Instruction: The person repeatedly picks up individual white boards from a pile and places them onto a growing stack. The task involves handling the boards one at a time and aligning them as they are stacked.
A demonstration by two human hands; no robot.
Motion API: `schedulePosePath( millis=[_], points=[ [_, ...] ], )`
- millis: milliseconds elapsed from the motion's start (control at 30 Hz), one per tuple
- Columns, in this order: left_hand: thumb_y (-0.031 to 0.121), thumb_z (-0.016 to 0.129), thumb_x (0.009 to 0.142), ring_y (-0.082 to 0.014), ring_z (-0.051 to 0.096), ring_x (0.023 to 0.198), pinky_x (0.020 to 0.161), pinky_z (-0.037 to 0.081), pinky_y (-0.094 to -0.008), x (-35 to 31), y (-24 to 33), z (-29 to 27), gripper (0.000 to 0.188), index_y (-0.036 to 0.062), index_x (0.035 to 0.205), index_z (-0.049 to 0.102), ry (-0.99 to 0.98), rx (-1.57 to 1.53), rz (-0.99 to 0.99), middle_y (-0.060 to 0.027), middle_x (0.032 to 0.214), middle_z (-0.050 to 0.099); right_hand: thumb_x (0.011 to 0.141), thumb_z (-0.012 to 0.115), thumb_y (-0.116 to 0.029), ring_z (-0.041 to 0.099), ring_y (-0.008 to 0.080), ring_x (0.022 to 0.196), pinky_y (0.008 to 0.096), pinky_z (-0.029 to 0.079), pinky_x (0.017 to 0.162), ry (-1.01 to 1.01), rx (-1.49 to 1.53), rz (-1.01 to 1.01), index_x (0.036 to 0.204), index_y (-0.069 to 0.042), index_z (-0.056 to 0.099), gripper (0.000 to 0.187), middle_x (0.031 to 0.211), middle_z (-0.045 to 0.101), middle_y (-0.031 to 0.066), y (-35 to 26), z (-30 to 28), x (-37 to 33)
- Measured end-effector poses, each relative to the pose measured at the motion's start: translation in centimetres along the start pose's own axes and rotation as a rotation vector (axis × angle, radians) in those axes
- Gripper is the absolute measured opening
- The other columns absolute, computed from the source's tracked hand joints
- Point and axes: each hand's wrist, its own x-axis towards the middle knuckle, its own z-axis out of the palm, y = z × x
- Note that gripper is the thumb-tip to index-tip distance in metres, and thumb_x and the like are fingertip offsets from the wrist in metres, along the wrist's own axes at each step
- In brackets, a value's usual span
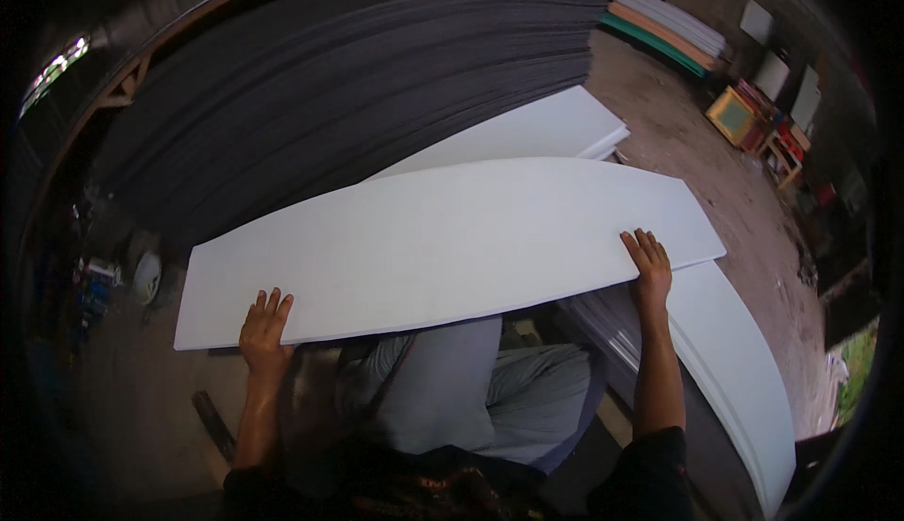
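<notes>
The broad white sheet (443, 238), with tapered ends and a bowed far edge, lies on the near side of the dark stack (377, 59), above the person's grey-trousered legs (443, 380). Its long axis runs left to right, roughly along the stack's front face. From both hands the sheet spreads away toward the dark stack. The left hand (266, 326) touches its near edge toward the left end; the right hand (648, 257) touches that edge toward the right end. In each grip the fingers lie over the top face, slightly parted. The thumbs do not show clearly, so whether either grip pinches the sheet cannot be told.

Another white panel (508, 135) shows between the sheet and the dark stack. A curved white pile (730, 342) stands on the stack's near side, to the right, and a stack of coloured sheets (659, 26) lies beyond its right end.

No label shows on the sheet's face. Faint orange marks on the dark shirt (650, 474) are too dim to make out.
</notes>
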Motion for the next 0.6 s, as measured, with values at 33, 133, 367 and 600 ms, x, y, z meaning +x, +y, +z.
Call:
schedulePosePath(
  millis=[33,133,367,600],
  points=[
    [-0.007,0.075,0.064,-0.041,0.06,0.135,0.11,0.049,-0.055,-0.6,-0.6,0.0,0.073,0.013,0.134,0.071,-0.016,0.017,-0.028,-0.016,0.139,0.068,0.084,0.058,0.007,0.06,0.0388,0.134,0.0546,0.045,0.114,-0.013,0.015,-0.029,0.134,-0.023,0.071,0.06,0.14,0.067,0.016,-0.7,1.2,1.5],
    [-0.007,0.075,0.063,-0.0411,0.06,0.135,0.111,0.048,-0.0543,-2.9,-3.1,0.9,0.075,0.0125,0.135,0.07,-0.06,0.071,-0.095,-0.0163,0.141,0.067,0.081,0.066,0.005,0.061,0.0361,0.134,0.0528,0.047,0.112,-0.016,-0.003,-0.175,0.136,-0.023,0.071,0.062,0.138,0.069,0.0143,-3.3,4.8,5.9],
    [0.006,0.069,0.082,-0.0389,0.058,0.137,0.11,0.047,-0.053,-7.4,-7.5,7.4,0.056,0.0115,0.137,0.067,-0.209,0.233,-0.188,-0.015,0.146,0.064,0.082,0.059,0.009,0.056,0.0374,0.139,0.0541,0.043,0.116,-0.129,0.041,-0.306,0.145,-0.028,0.062,0.073,0.146,0.063,0.013,-7.0,13.2,13.0],
    [0.034,0.077,0.087,-0.0412,0.04,0.152,0.122,0.035,-0.0566,-10.0,-7.2,17.5,0.074,0.0179,0.155,0.053,-0.309,0.348,-0.156,-0.0137,0.163,0.046,0.094,0.061,-0.008,0.053,0.0404,0.141,0.0605,0.046,0.109,-0.312,-0.147,-0.284,0.158,-0.027,0.044,0.069,0.154,0.054,0.016,-10.2,26.5,11.2]
  ],
)
